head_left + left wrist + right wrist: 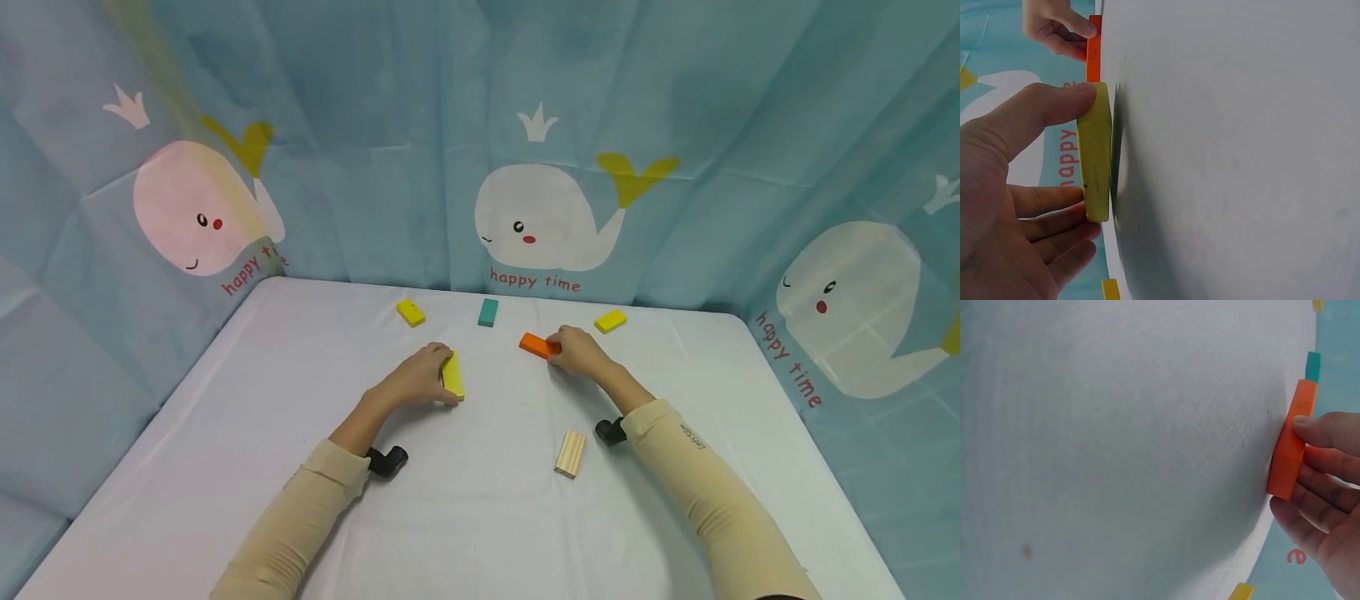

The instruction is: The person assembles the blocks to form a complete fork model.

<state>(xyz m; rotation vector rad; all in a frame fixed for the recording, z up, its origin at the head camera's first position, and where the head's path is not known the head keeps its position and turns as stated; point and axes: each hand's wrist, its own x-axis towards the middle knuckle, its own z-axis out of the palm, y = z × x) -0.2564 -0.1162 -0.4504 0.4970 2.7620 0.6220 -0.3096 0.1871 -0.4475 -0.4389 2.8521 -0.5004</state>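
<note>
My left hand [422, 377] pinches a long yellow block [453, 377] by its ends, left of the table's middle. In the left wrist view the thumb sits on one end of that yellow block [1096, 156] and fingers are at the other. Farther right and back, my right hand [579, 350] holds an orange block [536, 346] between thumb and fingers. The right wrist view shows the orange block [1291, 444] close to the white cloth, the thumb on its side.
A yellow block [410, 312], a teal block [488, 312] and another yellow block [611, 321] lie along the back of the white table [225, 433]. A ridged wooden block [571, 454] lies nearer, left of the right forearm. A whale-print curtain [360, 167] surrounds the table's back and sides.
</note>
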